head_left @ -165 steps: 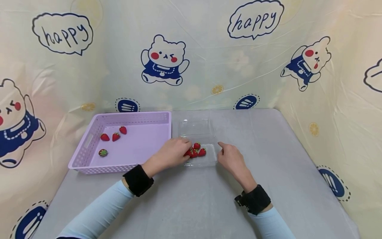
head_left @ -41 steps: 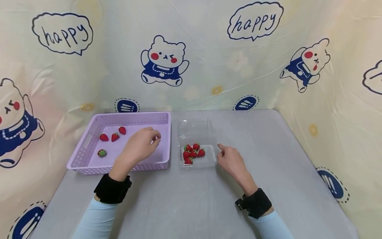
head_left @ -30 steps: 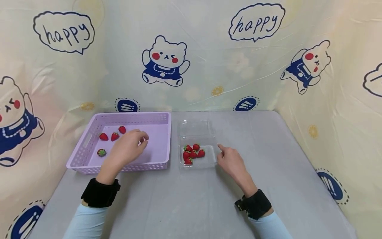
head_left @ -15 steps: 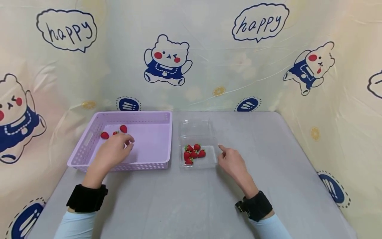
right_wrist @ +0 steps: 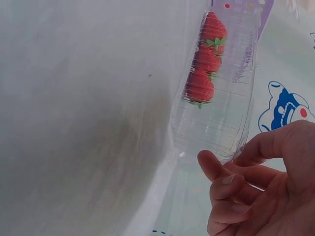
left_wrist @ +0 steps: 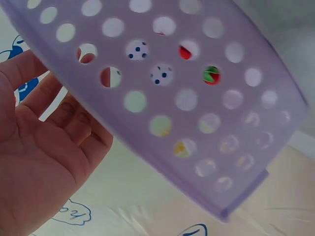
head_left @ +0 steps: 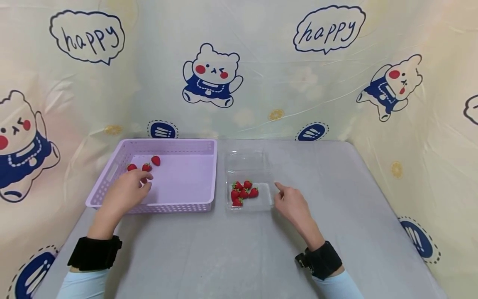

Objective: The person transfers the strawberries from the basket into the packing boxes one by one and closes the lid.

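My left hand (head_left: 127, 189) hovers over the left part of the lilac plastic basket (head_left: 186, 202), fingers loosely bent and holding nothing visible. Just beyond its fingers lie three strawberries, among them one strawberry (head_left: 147, 167) in the middle. The fourth one is hidden behind the hand. In the left wrist view the basket's perforated wall (left_wrist: 147, 98) covers part of the fingertips. My right hand (head_left: 293, 203) holds the right edge of a clear plastic box (head_left: 265, 195) with thumb and finger, its other fingers curled. Several strawberries (head_left: 244, 193) sit in the box's left part.
The box's clear lid (head_left: 246, 160) lies folded back, away from me. Box and basket stand side by side on a grey-covered table (head_left: 224, 253). A printed curtain (head_left: 254, 74) hangs behind and at both sides.
From beside the box, my left hand has moved left across the basket to above its strawberries. Another strawberry now lies in the box at the front left. My right hand has stayed at the box's edge.
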Demonstrator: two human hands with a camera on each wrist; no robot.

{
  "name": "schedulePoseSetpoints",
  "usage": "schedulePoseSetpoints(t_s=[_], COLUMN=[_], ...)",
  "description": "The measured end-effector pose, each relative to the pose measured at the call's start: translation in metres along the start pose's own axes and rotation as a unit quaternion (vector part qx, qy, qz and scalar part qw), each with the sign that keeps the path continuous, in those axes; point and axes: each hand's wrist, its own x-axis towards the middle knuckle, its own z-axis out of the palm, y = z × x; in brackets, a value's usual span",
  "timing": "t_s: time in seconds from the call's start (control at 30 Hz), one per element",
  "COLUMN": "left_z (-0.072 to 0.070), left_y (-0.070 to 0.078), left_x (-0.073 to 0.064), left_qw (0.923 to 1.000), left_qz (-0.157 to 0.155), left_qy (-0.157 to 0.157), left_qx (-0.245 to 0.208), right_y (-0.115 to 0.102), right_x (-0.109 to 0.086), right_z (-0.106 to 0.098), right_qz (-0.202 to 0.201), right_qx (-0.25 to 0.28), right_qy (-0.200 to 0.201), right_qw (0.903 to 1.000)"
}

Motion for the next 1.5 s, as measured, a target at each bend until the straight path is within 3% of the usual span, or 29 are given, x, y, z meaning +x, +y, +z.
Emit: schedulePoseSetpoints(t_s=[0.17,0.4,0.73,1.07,1.3,1.5], left_z=[0.000,0.001,0.001,0.002,0.000,-0.002], left_y=[-0.006,-0.014,-0.025,-0.042,-0.044,-0.052], left_x=[0.000,0.000,0.002,0.001,-0.002,-0.001], left_qw=[1.0000,0.9993,0.9979,0.9959,0.9921,0.9895], left_qz=[0.000,-0.030,-0.049,-0.055,-0.086,-0.109], left_qy=[0.000,-0.022,-0.038,-0.044,-0.054,-0.080], left_qx=[0.004,0.002,0.016,0.057,0.073,0.051], right_y=[0.000,-0.002,-0.002,-0.002,-0.001,-0.001], right_x=[-0.001,-0.002,-0.002,-0.002,-0.002,-0.001], right_z=[0.000,0.000,-0.002,-0.003,-0.002,-0.002], right_qz=[0.000,0.003,0.001,-0.002,-0.005,-0.003], right_qx=[-0.001,0.003,0.009,0.009,0.011,0.011], right_qy=[0.003,0.009,0.007,0.009,0.012,0.011], right_qw=[1.0000,1.0000,0.9999,0.9999,0.9999,0.9999])
